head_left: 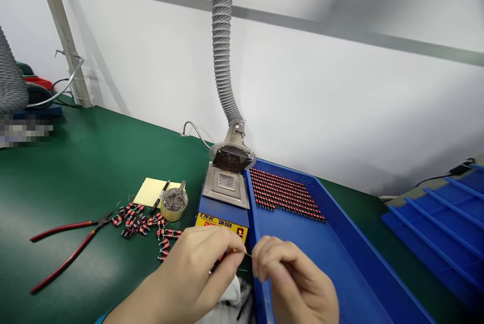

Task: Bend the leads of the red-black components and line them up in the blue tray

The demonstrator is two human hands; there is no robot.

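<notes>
My left hand is pinched closed in front of the solder pot, with a bit of a small red-and-black component showing between its fingers. From its fingertips a thin wire runs across to my right hand. The fingers of that hand are closed on the wire's other end, above the near edge of the blue tray. Most of the component is hidden by my left fingers. More red-and-black components lie in a loose pile on the green table to the left.
Red-handled pliers lie open at the left. A tin of grey dross, a pen and yellow paper sit behind the pile. Rows of components fill the tray's far end. A fume hose hangs over the pot.
</notes>
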